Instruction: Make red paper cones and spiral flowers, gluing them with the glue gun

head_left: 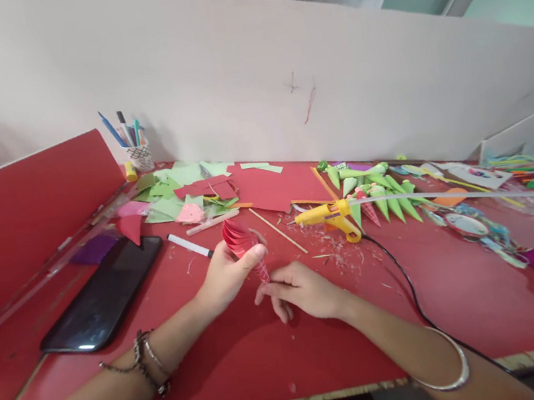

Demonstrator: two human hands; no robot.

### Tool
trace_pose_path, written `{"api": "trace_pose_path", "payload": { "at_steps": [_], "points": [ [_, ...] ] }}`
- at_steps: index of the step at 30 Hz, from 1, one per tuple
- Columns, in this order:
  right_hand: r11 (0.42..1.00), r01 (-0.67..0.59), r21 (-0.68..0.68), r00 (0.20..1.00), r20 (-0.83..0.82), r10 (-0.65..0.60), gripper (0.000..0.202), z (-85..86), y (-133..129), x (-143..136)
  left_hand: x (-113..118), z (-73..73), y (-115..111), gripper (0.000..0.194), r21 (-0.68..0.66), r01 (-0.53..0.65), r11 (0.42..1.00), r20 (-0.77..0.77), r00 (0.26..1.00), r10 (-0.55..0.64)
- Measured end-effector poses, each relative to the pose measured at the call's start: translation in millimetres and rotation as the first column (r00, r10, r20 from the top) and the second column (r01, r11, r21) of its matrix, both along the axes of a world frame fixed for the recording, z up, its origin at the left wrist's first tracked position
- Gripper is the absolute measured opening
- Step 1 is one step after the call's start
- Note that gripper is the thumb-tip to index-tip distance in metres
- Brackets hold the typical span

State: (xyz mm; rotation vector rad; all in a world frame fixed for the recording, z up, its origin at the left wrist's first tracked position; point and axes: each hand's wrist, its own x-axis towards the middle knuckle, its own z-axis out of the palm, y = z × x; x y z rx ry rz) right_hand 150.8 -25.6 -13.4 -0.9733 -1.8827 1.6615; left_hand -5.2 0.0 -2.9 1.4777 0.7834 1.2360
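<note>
Where the two hands come together above the red desk (224,380), a red paper cone (243,240) is held between them, just off the surface as far as can be seen. Its long axis slants: the wide end, a fan of overlapping curved layers, points up and slightly to the left, while the narrow, white-patterned tip points down and a little to the right. The left hand (232,269) is closed around the wide part, its thumb lying across the front of the paper. The right hand (303,288) pinches the tip between thumb and fingers, its other fingers loosely curled below.

Beyond the cone, a thin wooden stick (279,230) lies at a slant, and to its right a yellow glue gun (332,215) points its nozzle left, its black cord (407,279) running towards the near edge. Green paper cones (386,192) are heaped behind the gun. To the left of the left hand are a white marker (188,245) and, farther out, a black phone (103,294). Green and red paper scraps (165,208) lie behind them, near a patterned pen cup (140,157).
</note>
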Motion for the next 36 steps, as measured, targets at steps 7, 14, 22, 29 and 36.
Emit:
{"api": "trace_pose_path", "payload": {
  "at_steps": [7,14,22,29,36],
  "points": [
    [1.0,0.013,-0.004,1.0,0.003,-0.013,0.03,0.4,-0.6,0.9,1.0,-5.2,2.4,0.025,-0.1,0.036,0.994,0.071,0.997,-0.029],
    [0.999,-0.023,0.028,1.0,0.016,0.023,0.033,-0.6,-0.5,1.3,1.4,-1.9,2.9,0.024,-0.181,0.057,0.982,0.245,0.969,-0.011],
    [0.997,0.007,0.071,0.999,0.047,-0.01,0.03,1.9,-3.2,-0.6,2.0,2.1,1.5,0.029,-0.201,0.317,0.927,0.378,0.898,-0.225],
    [0.987,0.062,0.146,0.993,0.089,-0.075,0.031,3.2,-4.5,-0.9,1.4,0.8,1.1,0.021,-0.176,0.267,0.947,0.32,0.926,-0.202],
    [0.988,0.048,0.149,0.995,0.074,-0.059,0.034,-0.5,-3.0,-0.3,1.1,-0.5,0.6,0.022,-0.197,0.293,0.936,0.338,0.916,-0.215]
  ]
}}
